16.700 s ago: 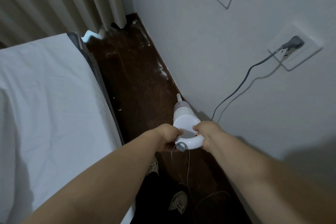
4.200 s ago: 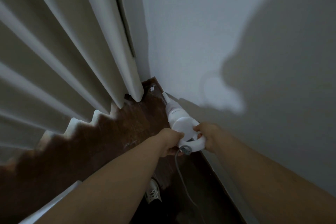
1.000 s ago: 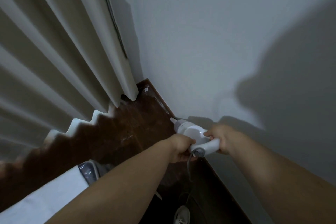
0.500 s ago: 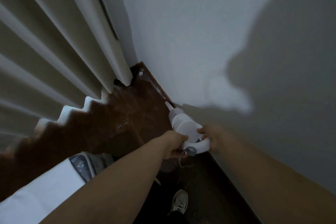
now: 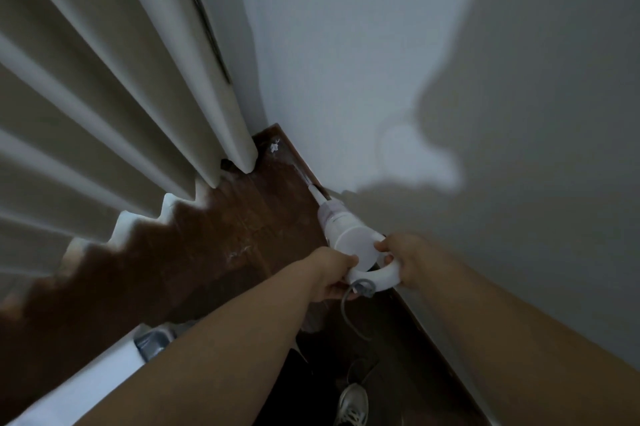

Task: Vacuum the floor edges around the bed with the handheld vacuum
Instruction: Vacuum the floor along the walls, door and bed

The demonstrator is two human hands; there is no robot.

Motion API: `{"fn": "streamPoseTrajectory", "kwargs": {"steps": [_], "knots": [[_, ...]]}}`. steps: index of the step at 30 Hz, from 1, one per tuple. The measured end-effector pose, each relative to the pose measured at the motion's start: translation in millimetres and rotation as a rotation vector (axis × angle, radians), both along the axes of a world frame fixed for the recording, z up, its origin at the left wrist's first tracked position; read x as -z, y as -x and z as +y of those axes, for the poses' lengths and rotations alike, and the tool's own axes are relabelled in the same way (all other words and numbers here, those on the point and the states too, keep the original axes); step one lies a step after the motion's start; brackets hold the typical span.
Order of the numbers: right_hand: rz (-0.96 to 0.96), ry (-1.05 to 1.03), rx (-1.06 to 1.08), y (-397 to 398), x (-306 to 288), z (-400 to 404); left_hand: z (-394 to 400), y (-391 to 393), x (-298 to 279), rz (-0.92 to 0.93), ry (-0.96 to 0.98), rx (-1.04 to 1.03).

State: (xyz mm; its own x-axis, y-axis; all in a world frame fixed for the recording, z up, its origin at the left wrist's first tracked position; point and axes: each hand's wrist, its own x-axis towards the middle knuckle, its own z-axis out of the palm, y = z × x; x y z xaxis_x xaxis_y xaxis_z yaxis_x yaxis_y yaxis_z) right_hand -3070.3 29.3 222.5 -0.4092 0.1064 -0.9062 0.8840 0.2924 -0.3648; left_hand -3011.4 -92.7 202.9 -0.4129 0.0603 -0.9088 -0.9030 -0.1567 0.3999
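Observation:
A white handheld vacuum (image 5: 348, 235) points away from me along the foot of the wall. Its thin nozzle (image 5: 317, 193) touches the dark wooden floor (image 5: 242, 228) where floor and wall meet. My left hand (image 5: 329, 275) grips the left side of the vacuum's ring handle. My right hand (image 5: 403, 261) grips the right side of that handle. A grey cord (image 5: 349, 311) hangs from the handle's rear toward the floor. A corner of the bed (image 5: 104, 377) with a white sheet shows at the lower left.
Pleated beige curtains (image 5: 104, 96) hang on the left, down to the floor. A white wall (image 5: 381, 79) runs along the right. White specks (image 5: 274, 147) lie in the far corner. A shoe (image 5: 351, 405) stands on the floor below my arms.
The vacuum has slid forward along the wall toward the corner since half a second ago. Both hands keep the same hold on the handle.

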Motion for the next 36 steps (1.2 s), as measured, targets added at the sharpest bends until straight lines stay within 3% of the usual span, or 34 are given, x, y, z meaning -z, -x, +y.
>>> {"fn": "streamPoseTrajectory", "kwargs": {"steps": [36], "knots": [[0.028, 0.017, 0.011, 134.5, 17.6, -195.7, -191.2, 133.0, 7.9, 0.015, 0.022, -0.025]]}}
